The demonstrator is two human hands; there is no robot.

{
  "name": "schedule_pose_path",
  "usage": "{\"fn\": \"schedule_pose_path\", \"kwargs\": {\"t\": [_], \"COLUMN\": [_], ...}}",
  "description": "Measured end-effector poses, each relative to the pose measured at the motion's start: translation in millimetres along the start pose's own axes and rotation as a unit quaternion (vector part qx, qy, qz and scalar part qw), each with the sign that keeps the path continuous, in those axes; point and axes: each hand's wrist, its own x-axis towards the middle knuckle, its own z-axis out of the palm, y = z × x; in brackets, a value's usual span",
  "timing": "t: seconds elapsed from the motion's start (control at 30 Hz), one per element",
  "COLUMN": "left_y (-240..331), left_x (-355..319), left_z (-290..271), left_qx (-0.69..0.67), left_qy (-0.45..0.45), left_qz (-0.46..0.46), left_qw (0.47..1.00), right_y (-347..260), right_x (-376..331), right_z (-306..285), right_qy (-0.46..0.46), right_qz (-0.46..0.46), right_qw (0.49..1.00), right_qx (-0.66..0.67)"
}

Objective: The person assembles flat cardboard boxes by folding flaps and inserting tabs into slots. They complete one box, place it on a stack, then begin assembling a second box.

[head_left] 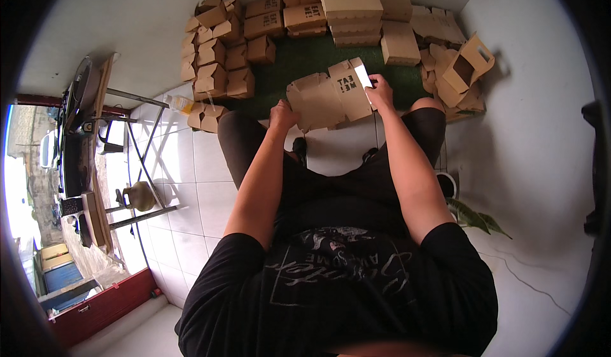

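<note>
Between my hands is an unfolded brown cardboard food box [312,104], spread out and tilted, with dark print on its right panel. My left hand [284,115] is closed on its left edge. On the right edge, beside a bright white flap, my right hand [380,92] grips the cardboard with bent fingers. The box is held above the tiles and the near edge of a green mat [286,64], in front of my knees. Parts of my fingertips are hidden behind the cardboard.
Folded small boxes [212,79] stack at the far left, larger boxes [351,4] at the back. Opened boxes [468,61] pile at the right by the wall. A bottle with yellow liquid [181,104] stands left near a metal-framed table [143,128]. A plant [474,217] sits right.
</note>
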Motion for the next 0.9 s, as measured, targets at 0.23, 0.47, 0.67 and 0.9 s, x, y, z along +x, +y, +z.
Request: {"fn": "schedule_pose_path", "kwargs": {"t": [0.23,0.47,0.67,0.9], "left_y": [48,75,76,80], "left_x": [-25,-4,25,51], "left_z": [-33,-70,-49,-44], "left_qx": [0.083,0.086,0.024,0.083], "left_qy": [0.076,0.033,0.013,-0.047], "left_qz": [0.039,0.261,0.259,0.258], "left_qw": [0.993,0.961,0.965,0.961], "right_y": [-15,-53,-57,-45], "right_x": [-7,-19,-4,34], "right_z": [-7,-38,-35,-17], "right_qy": [-0.051,-0.122,-0.181,-0.191], "right_qz": [0.03,0.014,0.011,0.006], "right_qw": [0.998,0.992,0.981,0.978], "right_qx": [-0.018,-0.03,-0.072,-0.08]}}
